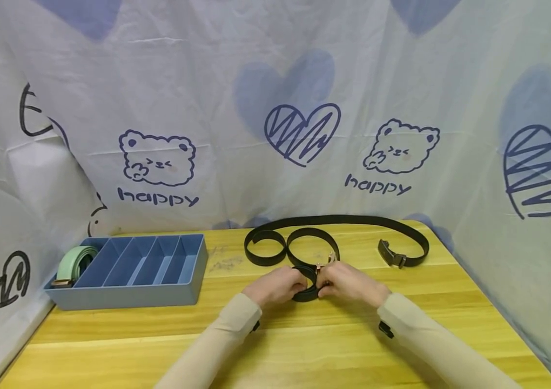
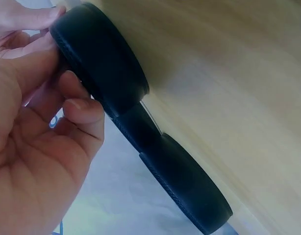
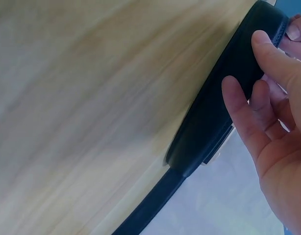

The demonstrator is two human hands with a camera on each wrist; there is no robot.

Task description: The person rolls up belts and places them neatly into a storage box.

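Note:
A black belt stands on edge on the table, its near part wound into a small coil between the two hands. My left hand grips the coil's left side, with fingertips at its upper edge. From the right, my right hand pinches the coil, its thumb against the outer face of the strap. A rose-gold buckle shows just behind the right fingers. Past the coil, a wider loop of black strap stands on the table. The inside of the coil is partly hidden by the fingers.
Behind, another black belt arcs along the table's back, curled at its left end, with a dark buckle at right. At left sits a blue divided tray, a rolled green belt in its leftmost compartment. A printed curtain hangs behind.

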